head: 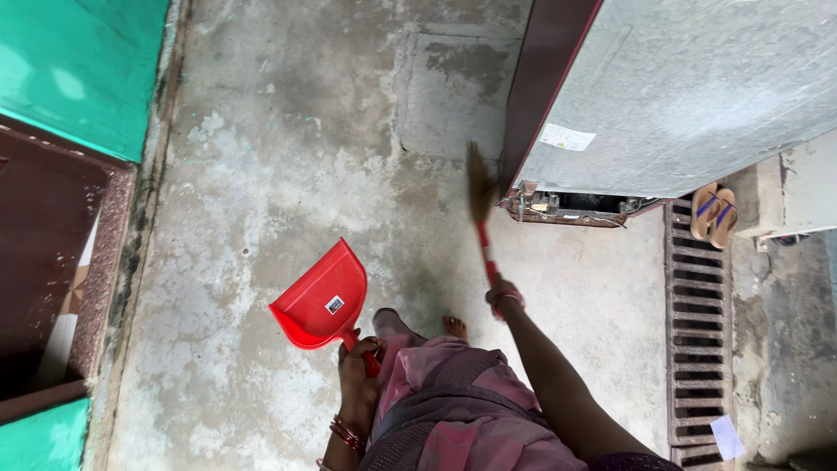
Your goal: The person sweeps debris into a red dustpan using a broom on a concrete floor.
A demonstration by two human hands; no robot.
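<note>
Hands come first, close to the camera. The left hand (356,359) is closed around the handle of a red dustpan (321,299) and holds it up off the floor, with its wide mouth tipped toward the left wall. The right hand (503,296) grips the red and white handle of a broom (479,202). A bare foot (454,327) shows between the two hands, below pink and purple cloth.

Sweeping looks like the step going on now. The broom's brown bristles are blurry and sit just beside the bottom corner of a big grey metal cabinet (680,96). I think the dustpan has to come down flat on the floor near the bristles before any dirt can go in.

The dustpan is bright and shiny, with a small label on it, and it looks empty. The grey concrete floor (288,174) is patchy and stained. Farther right is a rusty drain grate (697,323), and a pair of sandals (713,212) rests at its far end. A green wall (78,61) stands on the left.
</note>
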